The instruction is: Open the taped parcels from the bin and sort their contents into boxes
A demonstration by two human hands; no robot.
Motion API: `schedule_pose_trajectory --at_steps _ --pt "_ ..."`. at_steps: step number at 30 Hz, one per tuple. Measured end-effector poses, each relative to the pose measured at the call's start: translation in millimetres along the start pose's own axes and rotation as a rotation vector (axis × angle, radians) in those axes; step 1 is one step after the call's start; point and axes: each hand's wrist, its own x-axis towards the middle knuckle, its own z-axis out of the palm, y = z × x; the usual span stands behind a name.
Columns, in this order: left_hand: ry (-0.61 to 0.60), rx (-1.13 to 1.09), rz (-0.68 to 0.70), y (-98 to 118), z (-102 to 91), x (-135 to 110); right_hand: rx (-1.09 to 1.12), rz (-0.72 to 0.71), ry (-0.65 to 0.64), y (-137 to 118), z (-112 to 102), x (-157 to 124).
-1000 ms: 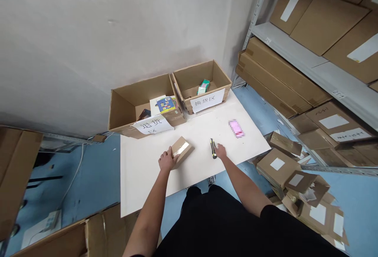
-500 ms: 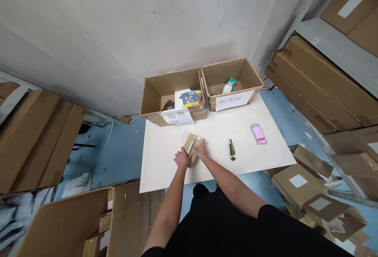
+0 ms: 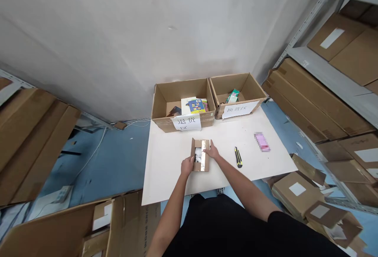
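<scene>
A small cardboard box (image 3: 196,166) lies on the white table (image 3: 165,178), its top flaps parted and something whitish showing inside. My left hand (image 3: 187,166) is closed on the box's left side, at the flap. On the other side, my right hand (image 3: 212,151) grips the right flap, with the thumb on its shiny taped edge. To the right of my hands lies a black and yellow utility knife (image 3: 238,157), touched by neither hand. Beyond it is a blurred pink object (image 3: 262,142).
Two open cardboard boxes with handwritten paper labels stand at the table's back: the left one (image 3: 165,125) holds booklets (image 3: 196,106), the right one (image 3: 220,111) a green-and-white packet (image 3: 233,96). Shelves with cartons (image 3: 321,99) flank the right. A large open carton (image 3: 136,217) stands at front left.
The small box has gone from closed with a taped seam to flaps apart, its inside showing. Both hands have shifted with it, and the camera view has moved slightly.
</scene>
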Motion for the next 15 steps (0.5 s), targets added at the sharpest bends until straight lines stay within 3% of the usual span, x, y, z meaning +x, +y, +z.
schedule_pose_trajectory --at_steps 4,6,8,11,13,15 --pt "0.003 -0.094 0.039 -14 -0.8 2 -0.177 0.053 0.1 -17 45 -31" --pt "-0.006 -0.142 0.063 -23 -0.2 5 -0.193 0.083 0.142 -20 54 -39" --pt "0.034 -0.198 0.055 -31 1.3 8 -0.077 0.104 0.158 -18 47 -40" --pt "0.203 -0.205 0.076 -37 5.9 15 0.198 0.142 0.106 -3 22 -41" --pt "0.26 -0.109 0.249 -33 9.4 19 0.334 0.149 0.078 12 8 -43" --pt "0.193 0.017 0.516 -24 11.6 21 0.432 0.133 0.132 27 3 -47"
